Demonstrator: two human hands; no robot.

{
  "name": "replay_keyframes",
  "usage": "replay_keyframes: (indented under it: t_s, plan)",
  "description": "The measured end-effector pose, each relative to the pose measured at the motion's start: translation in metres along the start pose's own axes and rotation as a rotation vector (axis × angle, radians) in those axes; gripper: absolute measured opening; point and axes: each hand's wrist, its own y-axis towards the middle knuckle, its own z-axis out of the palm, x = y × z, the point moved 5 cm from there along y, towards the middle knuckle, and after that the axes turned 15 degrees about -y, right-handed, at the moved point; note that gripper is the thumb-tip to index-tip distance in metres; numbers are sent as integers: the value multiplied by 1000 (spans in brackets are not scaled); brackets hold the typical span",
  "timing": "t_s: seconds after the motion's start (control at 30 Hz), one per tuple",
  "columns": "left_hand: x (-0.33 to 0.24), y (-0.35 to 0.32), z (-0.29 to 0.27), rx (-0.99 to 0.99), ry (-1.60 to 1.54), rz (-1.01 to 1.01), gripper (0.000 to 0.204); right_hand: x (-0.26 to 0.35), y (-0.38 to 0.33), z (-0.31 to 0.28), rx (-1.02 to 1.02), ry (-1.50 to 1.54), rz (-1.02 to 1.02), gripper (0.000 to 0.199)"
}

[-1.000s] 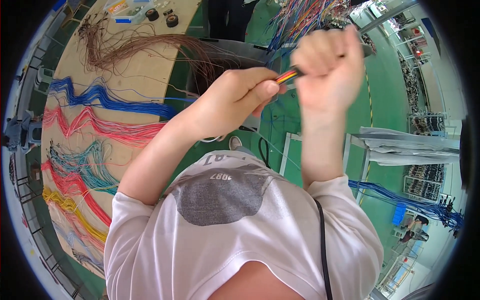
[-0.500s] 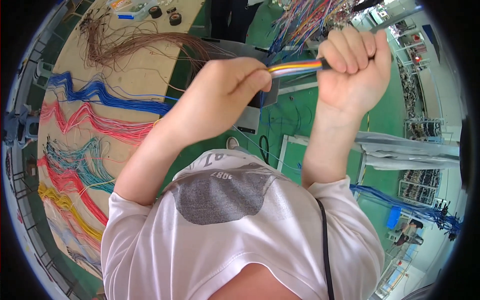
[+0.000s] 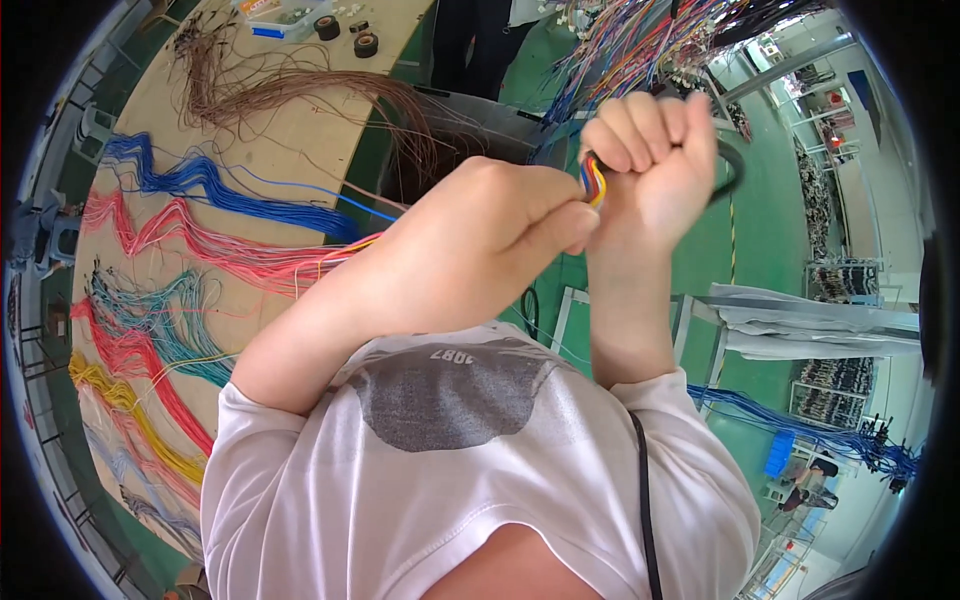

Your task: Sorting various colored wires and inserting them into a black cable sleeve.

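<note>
Both my hands are raised in front of my chest, close together. My right hand [image 3: 655, 160] is a closed fist around a bundle of coloured wires [image 3: 593, 182], with red, yellow and blue strands showing at its left side. My left hand [image 3: 500, 235] pinches the same bundle with thumb and fingers right against the fist. A black loop of tape or cable [image 3: 732, 170] shows behind my right hand. Most of the bundle is hidden inside the hands.
A long wooden workbench [image 3: 300, 150] at the left carries laid-out wire groups: brown [image 3: 290, 90], blue [image 3: 210, 190], pink [image 3: 200, 250], teal, red and yellow [image 3: 130, 410]. Black tape rolls [image 3: 366, 44] lie at its far end. Hanging coloured wires [image 3: 650, 40] and racks stand over a green floor.
My hands have come together again; the stretch of wire bundle visible between them half a second ago has shortened to a small bit at the fist.
</note>
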Motion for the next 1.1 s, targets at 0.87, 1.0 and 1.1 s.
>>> replay_keyframes:
  t_s: [0.87, 1.0, 1.1]
  plan:
    - [151, 10, 59, 496, 191, -518, 25, -14, -72, -285, -1083, 289, 140, 21]
    - [190, 32, 135, 668, 153, -430, 28, 76, -141, -313, -1148, -51, -179, 20]
    - [216, 46, 192, 699, 46, -510, 29, 110, -171, -351, -1275, -117, -301, 22]
